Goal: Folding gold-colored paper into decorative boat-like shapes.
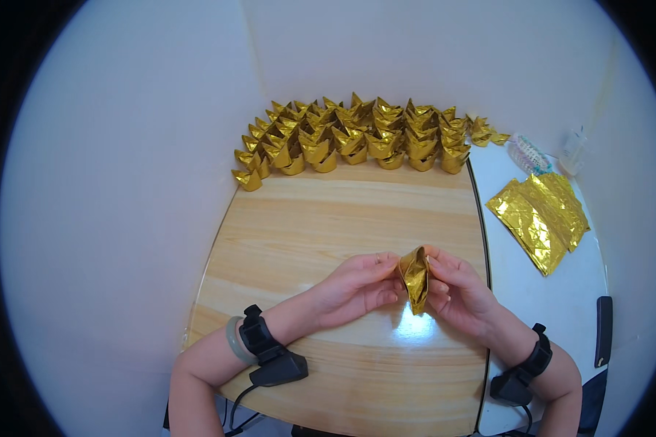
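While rows of gold foil ingots [385,146] stand stacked along the far edge of the wood-grain table [306,226], one gold foil piece [415,280] is between the person's two hands, over the table's right half, short of its right edge. The left hand [353,288] pinches its left side between thumb and forefinger, the other fingers loosely curled; the right hand [463,295] grips its right side, thumb in front and fingertips tucked against it.

Most of the folding looks done, judging by the many finished shapes. The held piece seems well advanced, with a hollow boat form already showing, though its sides look narrow and perhaps not fully spread. Flat gold foil sheets [538,222], lying on the white table [517,320] beyond the wooden one's right edge, seem to be what is left; how many lie there cannot be told.

The piece's long axis runs roughly between the table's far and near edges, one tip pointing to each, and its creased hollow faces up.
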Motion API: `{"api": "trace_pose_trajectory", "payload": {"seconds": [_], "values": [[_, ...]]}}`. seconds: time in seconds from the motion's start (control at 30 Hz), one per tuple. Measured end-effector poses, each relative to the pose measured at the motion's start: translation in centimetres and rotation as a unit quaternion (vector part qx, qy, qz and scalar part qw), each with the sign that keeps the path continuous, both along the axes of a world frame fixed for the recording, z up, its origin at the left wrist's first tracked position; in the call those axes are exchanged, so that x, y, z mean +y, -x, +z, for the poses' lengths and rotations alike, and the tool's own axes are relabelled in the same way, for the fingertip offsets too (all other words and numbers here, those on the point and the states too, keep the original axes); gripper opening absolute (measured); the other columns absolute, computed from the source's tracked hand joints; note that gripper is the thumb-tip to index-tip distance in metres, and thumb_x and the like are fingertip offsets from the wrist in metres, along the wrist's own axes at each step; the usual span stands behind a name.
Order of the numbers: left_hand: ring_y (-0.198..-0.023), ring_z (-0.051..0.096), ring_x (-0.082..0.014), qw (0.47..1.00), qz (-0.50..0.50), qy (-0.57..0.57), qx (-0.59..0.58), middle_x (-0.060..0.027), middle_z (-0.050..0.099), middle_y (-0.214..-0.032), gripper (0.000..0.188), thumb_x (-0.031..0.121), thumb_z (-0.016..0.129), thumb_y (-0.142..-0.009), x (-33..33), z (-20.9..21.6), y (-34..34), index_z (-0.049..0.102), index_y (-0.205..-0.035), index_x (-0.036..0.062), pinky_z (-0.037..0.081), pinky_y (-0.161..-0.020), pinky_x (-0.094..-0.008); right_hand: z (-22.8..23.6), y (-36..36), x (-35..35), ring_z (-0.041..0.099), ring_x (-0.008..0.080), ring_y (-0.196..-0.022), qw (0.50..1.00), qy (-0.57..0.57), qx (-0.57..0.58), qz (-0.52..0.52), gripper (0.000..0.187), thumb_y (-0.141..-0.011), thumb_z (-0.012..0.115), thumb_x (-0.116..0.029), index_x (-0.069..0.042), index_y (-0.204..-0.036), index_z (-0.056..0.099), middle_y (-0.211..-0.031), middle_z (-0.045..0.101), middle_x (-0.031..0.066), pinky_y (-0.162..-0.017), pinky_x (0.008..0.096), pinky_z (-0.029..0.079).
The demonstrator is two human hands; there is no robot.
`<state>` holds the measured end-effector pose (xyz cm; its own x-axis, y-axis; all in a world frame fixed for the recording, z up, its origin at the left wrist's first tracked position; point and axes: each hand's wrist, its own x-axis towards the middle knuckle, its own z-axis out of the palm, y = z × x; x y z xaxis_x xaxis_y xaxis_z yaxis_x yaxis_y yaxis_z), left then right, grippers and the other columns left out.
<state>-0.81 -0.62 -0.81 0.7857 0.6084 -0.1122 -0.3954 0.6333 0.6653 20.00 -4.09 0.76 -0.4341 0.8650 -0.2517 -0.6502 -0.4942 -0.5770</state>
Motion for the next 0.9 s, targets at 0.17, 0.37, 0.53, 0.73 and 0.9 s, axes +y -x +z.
{"api": "trace_pose_trajectory", "payload": {"seconds": [0.17, 0.37, 0.53, 0.73, 0.9], "values": [[-0.093, 0.061, -0.0101, 0.999, 0.003, -0.004, 0.033, -0.0045, 0.062, -0.103, 0.020, 0.017, 0.055, -0.098, -0.3, 0.1, 0.2, 0.055, -0.112, 0.0027, 0.052, -0.083, -0.0226, -0.2, -0.2, 0.1, 0.063, 0.0081, -0.071, 1.000, -0.017, 0.021, 0.013, 0.022, -0.096, 0.056, -0.010, -0.002, -0.116, 0.054, -0.090, 0.063, 0.0016, -0.063, 0.0173, 0.054], [-0.092, 0.061, -0.0098, 0.999, 0.028, -0.002, 0.028, -0.0048, 0.062, -0.101, 0.018, 0.017, 0.056, -0.097, 0.0, 0.0, 0.3, 0.056, -0.109, 0.0031, 0.052, -0.081, -0.0218, 0.1, -0.2, 0.1, 0.062, 0.0079, -0.077, 0.998, -0.016, -0.003, 0.064, 0.031, -0.097, 0.056, -0.013, -0.002, -0.124, 0.050, -0.097, 0.061, 0.0028, -0.066, 0.0202, 0.055], [-0.092, 0.060, -0.0100, 0.999, 0.001, -0.022, 0.026, -0.0042, 0.062, -0.102, 0.020, 0.021, 0.054, -0.099, -0.2, 0.0, 0.4, 0.056, -0.108, 0.0033, 0.051, -0.081, -0.0234, 0.0, 0.1, -0.3, 0.059, 0.0094, -0.082, 0.997, -0.076, -0.008, 0.027, 0.033, -0.098, 0.055, -0.015, -0.002, -0.127, 0.046, -0.098, 0.059, 0.0027, -0.072, 0.0234, 0.051], [-0.095, 0.060, -0.0115, 0.999, -0.015, -0.039, 0.024, -0.0030, 0.062, -0.101, 0.023, 0.023, 0.049, -0.101, -0.2, 0.2, 0.6, 0.055, -0.111, 0.0030, 0.050, -0.087, -0.0273, -0.2, -0.8, -0.3, 0.058, 0.0117, -0.089, 0.992, -0.092, -0.046, 0.077, 0.036, -0.094, 0.058, -0.012, -0.004, -0.128, 0.046, -0.102, 0.058, 0.0048, -0.076, 0.0253, 0.050], [-0.105, 0.059, -0.0134, 0.998, -0.035, -0.043, 0.008, -0.0056, 0.059, -0.118, 0.032, 0.025, 0.054, -0.099, 0.2, 0.2, 0.9, 0.052, -0.121, 0.0016, 0.049, -0.090, -0.0270, 0.6, 0.3, -1.1, 0.056, 0.0165, -0.100, 0.888, -0.330, -0.321, -0.006, 0.051, -0.082, 0.066, -0.005, -0.006, -0.129, 0.046, -0.117, 0.052, 0.0086, -0.083, 0.0302, 0.050]]}}
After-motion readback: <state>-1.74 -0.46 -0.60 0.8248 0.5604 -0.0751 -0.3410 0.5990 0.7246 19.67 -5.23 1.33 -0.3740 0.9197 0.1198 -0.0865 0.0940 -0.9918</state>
